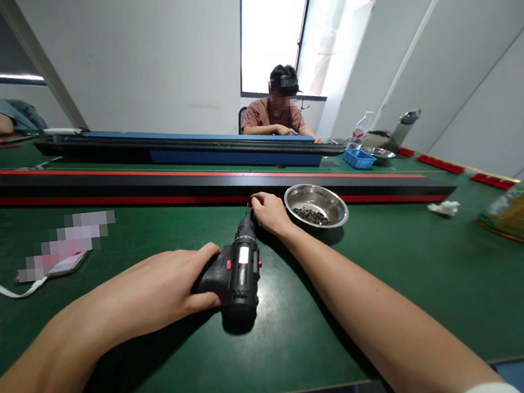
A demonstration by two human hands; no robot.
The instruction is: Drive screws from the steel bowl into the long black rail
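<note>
My left hand is wrapped round the grip of a black cordless drill, whose bit points away from me at the long black and red bar. My right hand is by the bar's near side, close to the drill bit, with its fingers bent together; whatever they pinch, if anything, is too small to make out. Just right of that hand stands a steel bowl with a heap of small dark screws in it.
A phone with a white cable lies at left. Behind the bar runs a second long black and blue bar, with a co-worker beyond it. Farther right are a blue basket, a bottle, crumpled tissue and a yellow-green packet.
</note>
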